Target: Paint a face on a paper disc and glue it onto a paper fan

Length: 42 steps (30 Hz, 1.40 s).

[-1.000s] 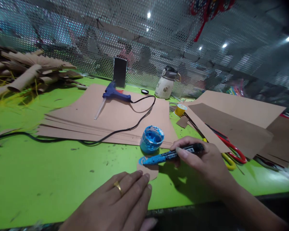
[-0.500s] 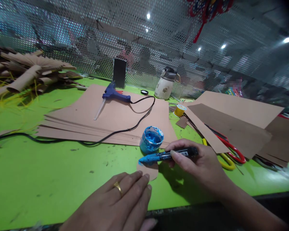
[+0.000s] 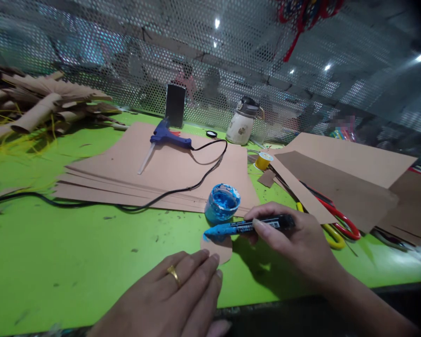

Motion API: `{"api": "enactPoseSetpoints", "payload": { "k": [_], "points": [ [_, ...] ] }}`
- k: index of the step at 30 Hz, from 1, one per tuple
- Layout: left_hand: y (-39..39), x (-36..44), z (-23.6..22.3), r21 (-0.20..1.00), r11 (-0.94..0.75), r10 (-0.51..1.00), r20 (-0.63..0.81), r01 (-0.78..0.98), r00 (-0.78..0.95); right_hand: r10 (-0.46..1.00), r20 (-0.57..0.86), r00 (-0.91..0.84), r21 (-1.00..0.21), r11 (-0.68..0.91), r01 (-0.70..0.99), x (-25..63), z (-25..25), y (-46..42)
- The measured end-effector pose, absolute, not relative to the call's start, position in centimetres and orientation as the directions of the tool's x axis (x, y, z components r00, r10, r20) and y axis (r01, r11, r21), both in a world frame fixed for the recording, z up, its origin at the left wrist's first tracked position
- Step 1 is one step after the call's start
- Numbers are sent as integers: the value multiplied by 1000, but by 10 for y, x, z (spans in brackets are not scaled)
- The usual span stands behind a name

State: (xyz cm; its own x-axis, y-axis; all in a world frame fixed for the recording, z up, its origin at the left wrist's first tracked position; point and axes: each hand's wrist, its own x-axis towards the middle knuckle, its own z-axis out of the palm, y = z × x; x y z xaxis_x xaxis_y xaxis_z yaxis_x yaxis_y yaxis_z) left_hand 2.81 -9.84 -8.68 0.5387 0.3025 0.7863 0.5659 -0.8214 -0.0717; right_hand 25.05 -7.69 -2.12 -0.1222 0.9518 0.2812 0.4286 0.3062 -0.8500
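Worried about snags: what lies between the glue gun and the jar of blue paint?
The head view shows the black cord of the glue gun crossing stacked brown paper short of the paint jar.

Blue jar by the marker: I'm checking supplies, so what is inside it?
Blue paint shows inside the jar, smeared over its inner wall, with whitish patches on the rim. The near side covers the bottom, so the paint's depth cannot be seen.

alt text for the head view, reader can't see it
A right hand holds a blue-smeared marker over a small tan piece that the left hand touches. An open, blue-stained jar stands just beyond on a green table, with a glue gun on paper sheets.
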Motion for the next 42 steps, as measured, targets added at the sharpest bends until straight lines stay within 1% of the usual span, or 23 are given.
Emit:
{"api": "enactPoseSetpoints", "payload": {
  "k": [4, 11, 18, 24, 27, 33, 39, 42],
  "points": [
    [-98, 27, -89, -70, -822, 313, 773, 565, 552, 945, 288, -156, -838, 327, 438, 250, -21, -76],
    [-100, 25, -93, -42, -826, 339, 760, 563, 554, 946, 303, -119, -830, 323, 454, 249, -22, -76],
    [-98, 27, -91, -44, -827, 330, 770, 561, 546, 953, 293, -73, -872, 297, 388, 250, -22, -77],
    [-100, 26, -93, -44, -821, 336, 768, 569, 545, 944, 295, -151, -859, 331, 392, 249, -23, -76],
    [-101, 26, -94, -45, -819, 343, 760, 572, 552, 937, 311, -159, -855, 349, 384, 248, -23, -75],
    [-101, 25, -95, -18, -817, 368, 753, 576, 546, 925, 351, -149, -839, 381, 389, 249, -24, -74],
    [-102, 25, -93, -26, -816, 360, 758, 578, 543, 933, 350, -79, -866, 355, 353, 249, -24, -74],
    [-102, 26, -91, -20, -816, 366, 755, 578, 543, 934, 348, -82, -871, 354, 340, 248, -24, -75]
  ]
}}
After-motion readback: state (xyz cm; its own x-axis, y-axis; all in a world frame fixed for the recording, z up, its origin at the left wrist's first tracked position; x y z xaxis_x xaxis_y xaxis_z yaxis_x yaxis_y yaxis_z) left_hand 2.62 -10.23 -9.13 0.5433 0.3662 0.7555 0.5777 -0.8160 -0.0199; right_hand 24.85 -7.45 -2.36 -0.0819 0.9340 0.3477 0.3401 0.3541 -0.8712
